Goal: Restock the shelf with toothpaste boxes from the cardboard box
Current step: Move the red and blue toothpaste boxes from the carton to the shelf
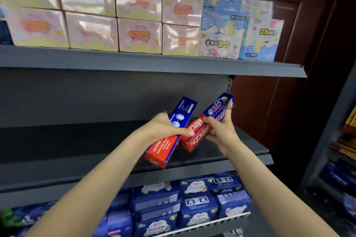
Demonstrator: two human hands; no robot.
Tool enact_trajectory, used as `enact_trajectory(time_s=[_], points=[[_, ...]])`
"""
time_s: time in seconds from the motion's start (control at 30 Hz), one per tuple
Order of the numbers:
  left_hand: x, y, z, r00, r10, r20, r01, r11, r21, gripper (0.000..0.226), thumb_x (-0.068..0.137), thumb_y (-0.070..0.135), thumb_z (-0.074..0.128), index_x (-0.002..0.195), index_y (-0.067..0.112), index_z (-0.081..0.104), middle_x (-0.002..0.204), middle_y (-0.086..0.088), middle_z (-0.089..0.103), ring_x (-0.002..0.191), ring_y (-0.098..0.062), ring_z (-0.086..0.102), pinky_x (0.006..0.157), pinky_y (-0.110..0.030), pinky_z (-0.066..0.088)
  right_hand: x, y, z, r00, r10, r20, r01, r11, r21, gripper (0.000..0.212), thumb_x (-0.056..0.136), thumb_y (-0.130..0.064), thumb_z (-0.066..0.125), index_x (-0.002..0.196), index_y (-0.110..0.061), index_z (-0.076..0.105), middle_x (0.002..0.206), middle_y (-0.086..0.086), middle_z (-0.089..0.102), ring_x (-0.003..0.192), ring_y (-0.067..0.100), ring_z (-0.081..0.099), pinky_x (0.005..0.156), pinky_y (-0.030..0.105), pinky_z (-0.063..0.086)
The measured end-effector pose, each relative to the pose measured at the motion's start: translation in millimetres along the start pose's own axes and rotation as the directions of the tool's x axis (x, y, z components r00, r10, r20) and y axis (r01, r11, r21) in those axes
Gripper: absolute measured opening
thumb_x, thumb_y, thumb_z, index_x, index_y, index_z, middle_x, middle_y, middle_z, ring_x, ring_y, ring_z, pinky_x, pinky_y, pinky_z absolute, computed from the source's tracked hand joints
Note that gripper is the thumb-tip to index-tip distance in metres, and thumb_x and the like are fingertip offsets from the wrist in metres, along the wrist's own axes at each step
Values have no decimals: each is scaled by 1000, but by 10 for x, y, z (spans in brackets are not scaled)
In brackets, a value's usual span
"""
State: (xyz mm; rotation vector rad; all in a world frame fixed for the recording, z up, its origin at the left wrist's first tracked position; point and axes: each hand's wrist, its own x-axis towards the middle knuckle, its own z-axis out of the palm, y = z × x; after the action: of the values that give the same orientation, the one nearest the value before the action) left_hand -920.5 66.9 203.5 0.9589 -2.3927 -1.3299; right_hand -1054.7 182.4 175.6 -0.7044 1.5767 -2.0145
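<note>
Slanting up and away from the person, two red-and-blue toothpaste boxes hung in the air above the bare grey middle shelf (pixel 240 148), neither one resting on it yet. The left box (pixel 169 134) ran from its red end, low and near the shelf's front lip, up to its blue end pointing toward the back panel; the right box (pixel 207 123) lay almost parallel, leaning a little more to the right, its blue tip close to the upright at the shelf's right end. The two touched or nearly touched around their red halves. The left hand (pixel 165 128) was wrapped round the middle of the left box, thumb laid across its upper face. The right hand (pixel 219 131) held the right box with its thumb on the near face and one finger stretched along the box toward the blue tip. Both long axes pointed inward over the board, so the placing seemed to turn on lowering the red ends and sliding each box back; the right hand sat nearer the free right end. Pink packs (pixel 138 34) filled the shelf above, blue packs (pixel 198 208) the one below. The cardboard box was out of view.
</note>
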Motion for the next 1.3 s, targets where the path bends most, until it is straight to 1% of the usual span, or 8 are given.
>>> enact_trajectory(time_s=[0.2, 0.43, 0.57, 0.63, 0.7, 0.87, 1.03, 1.3], points=[[436, 197, 401, 943, 182, -279, 4, 831, 556, 91, 59, 45, 82, 128, 21, 28, 112, -3, 62, 100, -26, 61, 76, -32, 46, 596, 209, -143, 998, -25, 63, 27, 999, -33, 92, 90, -7, 58, 138, -61, 2, 128, -1, 59, 107, 27, 63, 79, 49, 55], [834, 497, 446, 947, 172, -272, 43, 768, 639, 88, 66, 40, 78, 134, 25, 25, 108, -3, 61, 94, -25, 58, 72, -31, 43, 1162, 154, -410, 984, 5, 176, 54, 943, -329, 63, 93, -26, 55, 143, -47, 23, 139, 8, 45, 113, 26, 56, 86, 39, 51], [964, 520, 432, 940, 221, -259, 2, 757, 654, 91, 67, 37, 78, 137, 26, 22, 114, -2, 63, 88, -20, 57, 69, -28, 42, 1485, -129, -676, 954, -132, 269, 299, 376, -877, 88, 81, -59, 58, 149, -37, 7, 154, 14, -20, 143, 32, -18, 117, 43, 1], [1024, 531, 417, 948, 228, -222, -19, 736, 677, 92, 67, 37, 79, 138, 27, 21, 123, -2, 60, 95, -20, 60, 70, -28, 45, 1678, -246, -807, 867, -99, 489, 493, 31, -869, 93, 75, -70, 56, 149, -37, 10, 156, 8, -22, 141, 24, -29, 113, 46, -17], [1078, 540, 416, 957, 227, -183, -35, 711, 702, 92, 68, 38, 80, 137, 28, 20, 130, -2, 56, 105, -20, 60, 73, -29, 47, 1918, -283, -878, 792, 60, 607, 609, -126, -783, 82, 76, -67, 58, 145, -39, 25, 159, 1, 4, 146, 19, -13, 110, 49, -21], [1227, 526, 460, 939, 224, -263, 21, 724, 690, 91, 71, 37, 79, 138, 26, 19, 132, -5, 53, 110, -22, 58, 78, -32, 47, 2249, -248, -921, 717, 154, 679, 631, 269, -728, 38, 76, -40, 74, 108, -28, 58, 117, -5, 62, 113, 17, 57, 98, 38, 44], [1323, 439, 442, 943, 134, -305, 92, 776, 624, 92, 70, 40, 79, 140, 25, 21, 134, -3, 52, 115, -23, 55, 81, -34, 47, 2534, 50, -931, 832, -16, 555, 555, 50, -831, 51, 79, -50, 67, 123, -28, 52, 127, -1, 56, 121, 20, 49, 104, 38, 28], [1365, 396, 460, 956, 179, -233, 52, 678, 733, 90, 76, 31, 75, 145, 40, 18, 139, 1, 45, 123, -21, 47, 87, -38, 46, 2714, 389, -975, 912, -9, 410, 410, 53, -911, 57, 82, -39, 68, 135, -27, 50, 144, 6, 35, 138, 26, 25, 115, 51, 15]])
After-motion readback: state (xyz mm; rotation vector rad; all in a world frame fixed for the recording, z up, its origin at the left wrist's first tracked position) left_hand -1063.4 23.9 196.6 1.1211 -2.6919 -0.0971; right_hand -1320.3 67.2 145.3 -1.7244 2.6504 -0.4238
